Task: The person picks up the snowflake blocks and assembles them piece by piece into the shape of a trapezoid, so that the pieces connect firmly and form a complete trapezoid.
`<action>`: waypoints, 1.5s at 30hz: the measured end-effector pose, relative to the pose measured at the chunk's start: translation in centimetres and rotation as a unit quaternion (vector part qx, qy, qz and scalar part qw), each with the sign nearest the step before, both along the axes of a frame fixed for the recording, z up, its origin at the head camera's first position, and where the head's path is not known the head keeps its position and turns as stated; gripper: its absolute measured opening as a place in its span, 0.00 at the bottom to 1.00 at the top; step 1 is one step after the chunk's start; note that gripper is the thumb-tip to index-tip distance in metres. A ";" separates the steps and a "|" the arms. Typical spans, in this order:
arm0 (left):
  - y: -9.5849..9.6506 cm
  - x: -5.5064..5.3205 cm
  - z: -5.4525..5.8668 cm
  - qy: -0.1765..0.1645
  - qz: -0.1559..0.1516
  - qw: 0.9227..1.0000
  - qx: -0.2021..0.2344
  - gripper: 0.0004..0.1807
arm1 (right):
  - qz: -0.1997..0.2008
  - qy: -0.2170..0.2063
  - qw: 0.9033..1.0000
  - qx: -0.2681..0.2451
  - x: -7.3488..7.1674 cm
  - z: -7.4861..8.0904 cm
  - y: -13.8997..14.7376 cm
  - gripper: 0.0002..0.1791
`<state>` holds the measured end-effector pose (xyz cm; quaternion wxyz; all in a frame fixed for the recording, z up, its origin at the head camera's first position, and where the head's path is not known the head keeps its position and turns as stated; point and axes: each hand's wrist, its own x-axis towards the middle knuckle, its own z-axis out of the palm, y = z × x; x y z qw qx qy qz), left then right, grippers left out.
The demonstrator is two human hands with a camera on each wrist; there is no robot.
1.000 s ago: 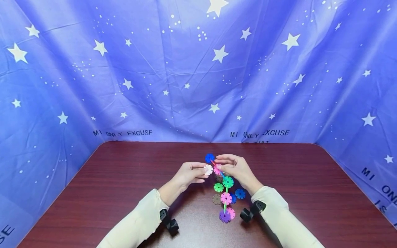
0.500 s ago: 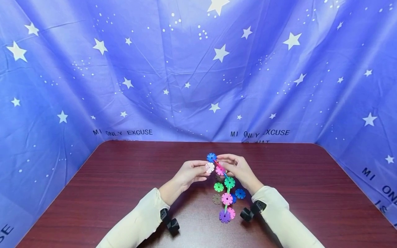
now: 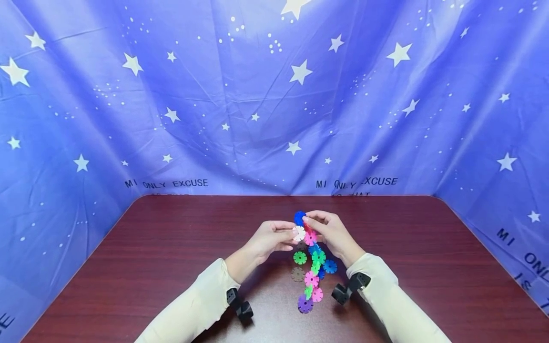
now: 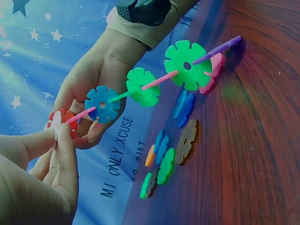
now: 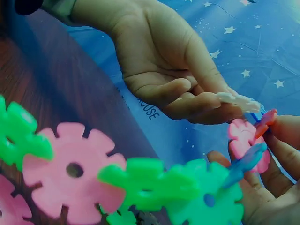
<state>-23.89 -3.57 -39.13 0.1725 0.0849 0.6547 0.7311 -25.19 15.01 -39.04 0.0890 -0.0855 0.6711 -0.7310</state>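
My left hand [image 3: 266,242] pinches a white notched plastic disc [image 3: 299,233] between thumb and fingers. My right hand [image 3: 332,231] grips the upper end of a chain of interlocked notched discs, by its red disc [image 4: 70,123] and the blue disc [image 3: 299,218] at the tip. From there the chain runs down toward the person through a pink disc [image 3: 310,237], a green disc [image 3: 319,257] and another pink disc [image 3: 311,279] to a purple disc [image 3: 305,303]. In the right wrist view, the white disc, seen edge-on, meets the blue tip disc beside the red one.
Loose discs lie on the dark red table [image 3: 193,267] under the chain: a green one [image 3: 299,257], a brown one [image 3: 298,274], a blue one [image 3: 330,266] and a pink one [image 3: 317,294]. An orange disc [image 4: 150,155] shows in the left wrist view. A starry curtain [image 3: 257,95] hangs behind.
Both hands have come closer together, the left moving right with the white disc up to the chain's tip. The chain has turned, so its green link discs show more of their faces.
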 end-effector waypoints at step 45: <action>-1.7 0.2 1.6 0.005 0.013 0.999 -0.036 0.15 | 0.014 0.243 0.965 0.097 1.2 0.2 -0.7 0.05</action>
